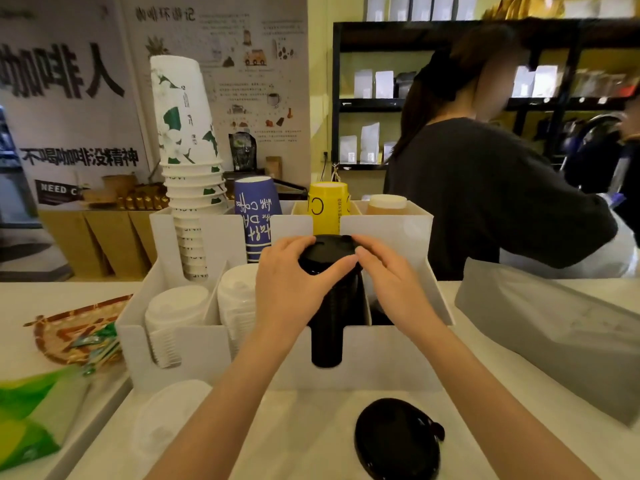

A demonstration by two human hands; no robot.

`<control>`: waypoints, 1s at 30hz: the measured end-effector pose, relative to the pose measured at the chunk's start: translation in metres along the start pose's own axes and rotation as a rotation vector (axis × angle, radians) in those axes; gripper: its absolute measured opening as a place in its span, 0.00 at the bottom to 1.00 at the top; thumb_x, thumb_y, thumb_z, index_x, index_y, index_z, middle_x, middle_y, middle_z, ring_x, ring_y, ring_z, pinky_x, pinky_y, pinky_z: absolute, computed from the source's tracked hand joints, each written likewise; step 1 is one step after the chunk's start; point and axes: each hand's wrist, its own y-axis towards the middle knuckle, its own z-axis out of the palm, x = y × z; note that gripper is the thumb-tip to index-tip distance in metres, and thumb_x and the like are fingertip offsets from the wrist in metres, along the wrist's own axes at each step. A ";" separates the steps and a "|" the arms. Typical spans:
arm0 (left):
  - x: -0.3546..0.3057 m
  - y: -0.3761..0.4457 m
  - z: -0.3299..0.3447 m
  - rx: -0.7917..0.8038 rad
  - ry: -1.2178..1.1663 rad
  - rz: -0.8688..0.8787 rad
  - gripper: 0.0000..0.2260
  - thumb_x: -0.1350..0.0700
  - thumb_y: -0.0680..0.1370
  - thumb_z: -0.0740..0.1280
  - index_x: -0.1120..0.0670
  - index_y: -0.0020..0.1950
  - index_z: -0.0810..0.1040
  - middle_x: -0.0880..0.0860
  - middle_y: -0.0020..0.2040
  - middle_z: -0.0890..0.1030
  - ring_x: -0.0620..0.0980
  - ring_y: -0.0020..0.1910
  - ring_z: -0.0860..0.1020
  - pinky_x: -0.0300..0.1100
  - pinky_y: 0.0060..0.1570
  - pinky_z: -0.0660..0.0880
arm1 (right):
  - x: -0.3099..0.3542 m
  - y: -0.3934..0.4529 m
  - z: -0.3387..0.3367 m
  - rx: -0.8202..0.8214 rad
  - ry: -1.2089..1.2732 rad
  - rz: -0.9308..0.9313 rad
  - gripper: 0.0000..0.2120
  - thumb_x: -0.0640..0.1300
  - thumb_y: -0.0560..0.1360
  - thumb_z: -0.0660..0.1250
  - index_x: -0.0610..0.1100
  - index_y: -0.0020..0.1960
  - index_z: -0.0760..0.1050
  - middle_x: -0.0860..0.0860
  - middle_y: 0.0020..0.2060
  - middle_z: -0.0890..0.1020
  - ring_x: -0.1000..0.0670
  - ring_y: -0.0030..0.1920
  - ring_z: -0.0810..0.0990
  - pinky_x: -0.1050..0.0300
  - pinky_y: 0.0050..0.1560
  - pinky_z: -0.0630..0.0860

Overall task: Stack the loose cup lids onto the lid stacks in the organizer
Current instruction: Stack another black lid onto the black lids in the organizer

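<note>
A white organizer (388, 358) stands on the counter. Its front row holds two stacks of white lids (173, 310) (239, 299) and a tall stack of black lids (327, 327). My left hand (287, 282) and my right hand (388, 282) both grip the top black lid (327, 252) of that stack from either side. A loose black lid (396, 439) lies on the counter in front of the organizer. A loose white lid (169, 414) lies at the front left, partly behind my left forearm.
Paper cup stacks, white (188, 161), blue (256, 216) and yellow (327, 207), fill the organizer's back row. A woven tray with sachets (79, 334) and green packets (31, 420) lie left. A grey bag (554, 341) lies right. A person in a dark top (485, 188) stands behind the counter.
</note>
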 end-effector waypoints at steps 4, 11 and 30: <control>0.010 0.007 0.010 0.039 0.067 0.000 0.27 0.38 0.66 0.67 0.52 0.59 0.75 0.51 0.56 0.78 0.50 0.57 0.72 0.37 0.56 0.65 | -0.015 0.014 0.003 0.039 -0.002 0.014 0.17 0.46 0.78 0.52 0.48 0.65 0.68 0.49 0.62 0.75 0.52 0.63 0.70 0.56 0.65 0.66; 0.014 0.009 0.008 0.125 0.172 0.018 0.28 0.39 0.68 0.66 0.53 0.62 0.73 0.52 0.58 0.77 0.50 0.58 0.70 0.40 0.56 0.66 | -0.025 0.022 0.002 0.089 0.032 0.038 0.16 0.44 0.78 0.52 0.49 0.63 0.70 0.51 0.59 0.75 0.57 0.57 0.71 0.67 0.58 0.65; 0.004 0.007 -0.003 0.214 0.348 0.033 0.23 0.38 0.70 0.63 0.52 0.58 0.75 0.52 0.54 0.79 0.48 0.49 0.71 0.40 0.44 0.66 | -0.026 0.023 0.006 0.077 -0.036 0.056 0.18 0.44 0.78 0.51 0.46 0.67 0.67 0.49 0.65 0.74 0.52 0.66 0.68 0.56 0.68 0.64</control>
